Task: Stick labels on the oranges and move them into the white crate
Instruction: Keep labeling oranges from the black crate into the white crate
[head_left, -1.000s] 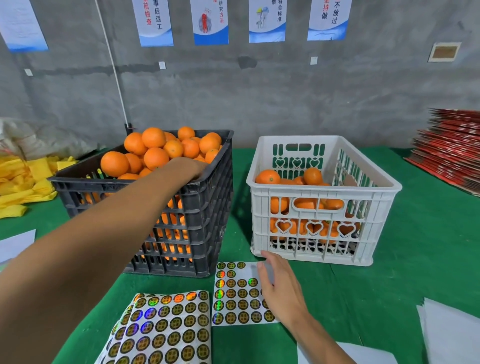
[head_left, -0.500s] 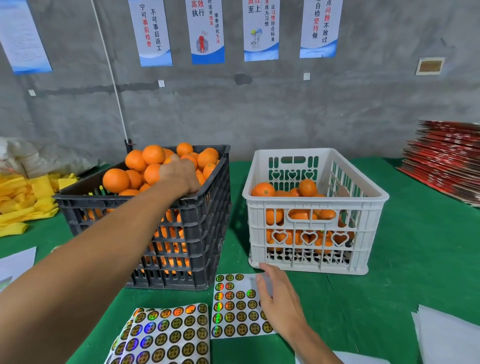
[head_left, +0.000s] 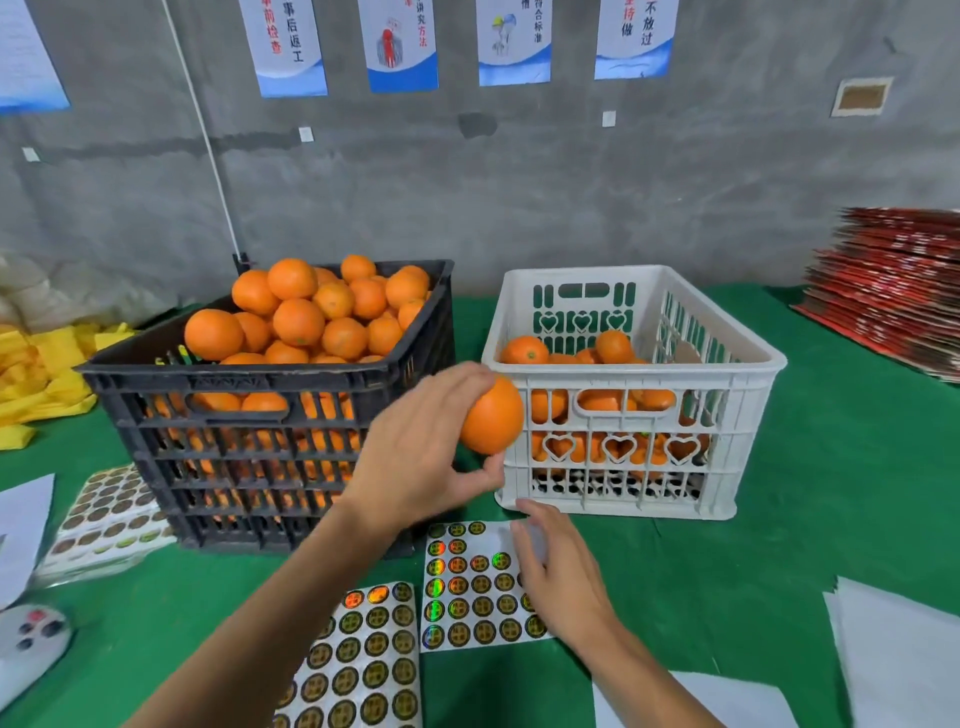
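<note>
A person's left hand (head_left: 421, 457) holds an orange (head_left: 492, 415) in the air, fingers curled over its top and thumb under it, just in front of the white crate's (head_left: 748, 364) near left corner. The right hand (head_left: 561, 571) lies palm down on a sheet of round shiny labels (head_left: 467, 587) on the green table (head_left: 779, 545), fingers slightly spread and bent; whether the fingertips pinch a label cannot be seen. The white crate, on the right, is partly filled with oranges. A black crate (head_left: 270, 384) to its left is heaped with oranges. A second label sheet (head_left: 363, 660) lies closest to the viewer, and a third (head_left: 109, 514) sits left of the black crate. Posters (head_left: 400, 47) hang on the gray wall behind.
</note>
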